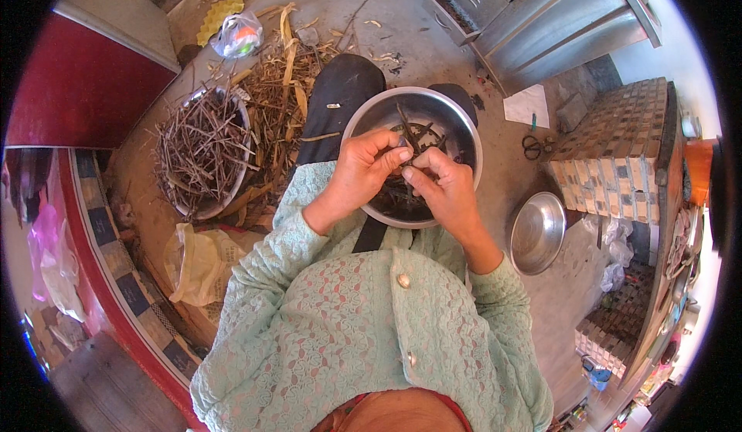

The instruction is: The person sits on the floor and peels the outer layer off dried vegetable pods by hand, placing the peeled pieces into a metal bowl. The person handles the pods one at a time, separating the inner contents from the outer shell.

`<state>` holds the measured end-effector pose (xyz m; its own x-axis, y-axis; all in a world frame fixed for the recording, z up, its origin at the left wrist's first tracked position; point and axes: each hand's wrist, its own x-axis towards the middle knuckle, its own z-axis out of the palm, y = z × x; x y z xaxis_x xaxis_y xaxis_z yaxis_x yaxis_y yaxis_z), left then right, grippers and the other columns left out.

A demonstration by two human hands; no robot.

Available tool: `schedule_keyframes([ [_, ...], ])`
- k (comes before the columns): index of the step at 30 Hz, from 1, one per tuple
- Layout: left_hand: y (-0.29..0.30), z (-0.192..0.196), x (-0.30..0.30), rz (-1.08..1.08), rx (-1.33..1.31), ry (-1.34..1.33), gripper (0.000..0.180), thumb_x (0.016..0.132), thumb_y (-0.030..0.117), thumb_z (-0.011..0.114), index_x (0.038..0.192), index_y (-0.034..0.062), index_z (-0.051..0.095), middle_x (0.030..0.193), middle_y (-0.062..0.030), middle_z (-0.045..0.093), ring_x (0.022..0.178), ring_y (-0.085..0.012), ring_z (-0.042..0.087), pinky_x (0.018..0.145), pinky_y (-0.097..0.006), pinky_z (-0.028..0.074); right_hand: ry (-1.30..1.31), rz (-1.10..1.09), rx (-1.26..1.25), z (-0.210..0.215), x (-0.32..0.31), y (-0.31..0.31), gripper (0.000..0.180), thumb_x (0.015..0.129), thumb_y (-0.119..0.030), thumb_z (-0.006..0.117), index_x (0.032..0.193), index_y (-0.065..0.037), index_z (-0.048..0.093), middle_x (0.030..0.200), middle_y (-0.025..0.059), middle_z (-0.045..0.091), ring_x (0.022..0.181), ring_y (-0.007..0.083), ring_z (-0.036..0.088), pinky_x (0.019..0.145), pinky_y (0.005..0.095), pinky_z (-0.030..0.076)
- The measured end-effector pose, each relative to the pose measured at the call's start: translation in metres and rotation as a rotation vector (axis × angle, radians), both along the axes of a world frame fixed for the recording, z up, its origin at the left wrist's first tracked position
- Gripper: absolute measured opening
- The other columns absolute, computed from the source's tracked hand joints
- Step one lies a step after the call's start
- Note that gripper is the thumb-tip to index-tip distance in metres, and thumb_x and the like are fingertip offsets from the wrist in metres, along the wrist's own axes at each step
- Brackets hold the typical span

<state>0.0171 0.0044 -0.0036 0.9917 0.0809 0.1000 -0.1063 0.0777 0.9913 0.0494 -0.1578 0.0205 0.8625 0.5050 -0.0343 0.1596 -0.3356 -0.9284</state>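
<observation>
My left hand (365, 171) and my right hand (439, 185) meet over a steel bowl (457, 123) that rests on my lap. Both pinch a thin dark stem (406, 130) that sticks up from between the fingertips. More dark stems and pieces lie inside the bowl under my hands. My sleeves are pale green lace.
On the floor to my left stands a bowl heaped with brown stems (202, 147), with loose stalks and peelings (287, 76) beside it. An empty steel bowl (536, 233) lies at my right, scissors (532, 147) and a tiled block (618, 146) beyond. A yellowish plastic bag (202, 262) sits near my left elbow.
</observation>
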Motion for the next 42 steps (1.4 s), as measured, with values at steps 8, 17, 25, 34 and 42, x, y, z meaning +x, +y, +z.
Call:
schedule_keyframes([
  [8, 0.005, 0.003, 0.002, -0.022, 0.145, -0.053, 0.028, 0.090, 0.017, 0.060, 0.069, 0.0018, 0.049, 0.064, -0.0006, 0.048, 0.061, -0.0058, 0.044, 0.055, -0.023, 0.038, 0.013, 0.028, 0.049, -0.003, 0.000, 0.000, 0.016, 0.084, -0.012, 0.066, 0.081, -0.002, 0.054, 0.060, 0.0056, 0.053, 0.053, 0.0078, 0.047, 0.050, 0.0247, 0.041],
  [17, 0.011, 0.002, 0.003, -0.147, 0.085, -0.017, 0.029, 0.091, 0.020, 0.060, 0.070, 0.0025, 0.049, 0.065, 0.0001, 0.048, 0.063, -0.0067, 0.044, 0.057, -0.024, 0.038, 0.102, 0.094, 0.097, 0.001, 0.003, -0.003, 0.017, 0.090, -0.017, 0.059, 0.083, -0.002, 0.057, 0.061, 0.0028, 0.054, 0.053, 0.0069, 0.049, 0.050, 0.0234, 0.041],
  [25, 0.009, -0.003, 0.002, -0.289, -0.330, 0.160, 0.023, 0.095, 0.024, 0.054, 0.081, 0.0056, 0.053, 0.076, 0.0016, 0.055, 0.071, -0.0069, 0.053, 0.065, -0.023, 0.045, 0.407, 0.130, 0.224, 0.007, 0.011, -0.008, 0.019, 0.093, -0.022, 0.056, 0.085, -0.004, 0.058, 0.070, 0.0015, 0.059, 0.055, 0.0054, 0.052, 0.051, 0.0192, 0.043],
  [34, 0.005, -0.005, 0.003, -0.058, -0.675, 0.181, 0.011, 0.093, 0.011, 0.050, 0.087, 0.0031, 0.055, 0.084, -0.0048, 0.060, 0.069, -0.0129, 0.060, 0.069, -0.029, 0.053, 0.313, -0.046, 0.333, 0.000, 0.015, -0.009, 0.020, 0.091, -0.022, 0.059, 0.086, -0.003, 0.059, 0.067, -0.0006, 0.056, 0.054, 0.0048, 0.049, 0.051, 0.0196, 0.041],
  [42, 0.006, -0.002, 0.001, -0.296, -0.445, 0.290, 0.010, 0.083, 0.002, 0.060, 0.092, 0.0026, 0.056, 0.085, -0.0062, 0.059, 0.068, -0.0120, 0.059, 0.061, -0.025, 0.051, 0.258, -0.094, 0.314, 0.004, 0.012, -0.003, 0.017, 0.090, -0.019, 0.062, 0.084, -0.003, 0.059, 0.068, -0.0022, 0.054, 0.055, 0.0035, 0.046, 0.050, 0.0184, 0.038],
])
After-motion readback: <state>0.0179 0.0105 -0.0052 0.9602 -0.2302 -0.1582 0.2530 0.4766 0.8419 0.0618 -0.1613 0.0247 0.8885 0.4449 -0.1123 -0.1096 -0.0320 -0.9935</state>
